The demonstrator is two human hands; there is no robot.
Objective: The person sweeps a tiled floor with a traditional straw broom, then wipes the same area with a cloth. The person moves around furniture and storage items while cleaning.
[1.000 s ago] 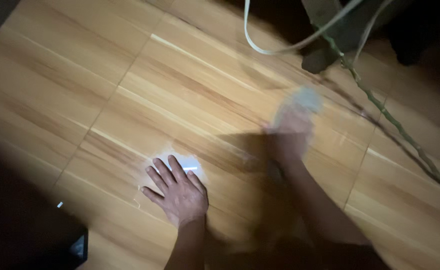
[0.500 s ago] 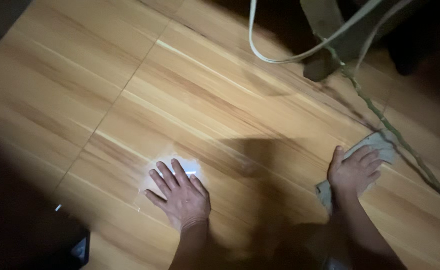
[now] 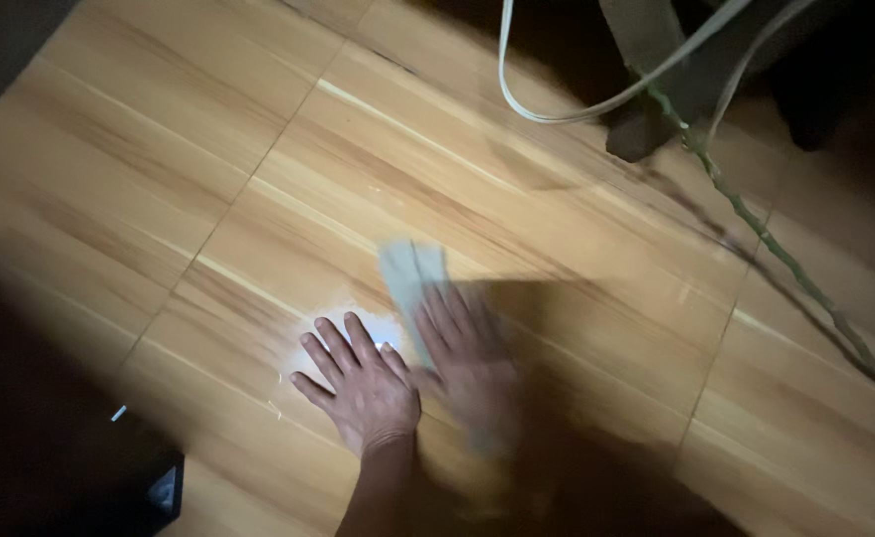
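- Wooden plank floor (image 3: 557,179) fills the view, dimly lit.
- Dark flat object (image 3: 164,489) lies at lower left.
- Left hand (image 3: 363,383) presses flat, fingers spread, over a small glowing light (image 3: 383,333).
- Right hand (image 3: 467,363), blurred, fingers extended, presses a grey-green cloth (image 3: 412,278) on the floor.
- White cord (image 3: 557,107) and green cable (image 3: 785,264) run at upper right.

At lower centre, the left hand (image 3: 363,388) lies flat on the wooden floor (image 3: 208,169); just right, the blurred right hand (image 3: 467,353) presses a grey cloth (image 3: 409,273).
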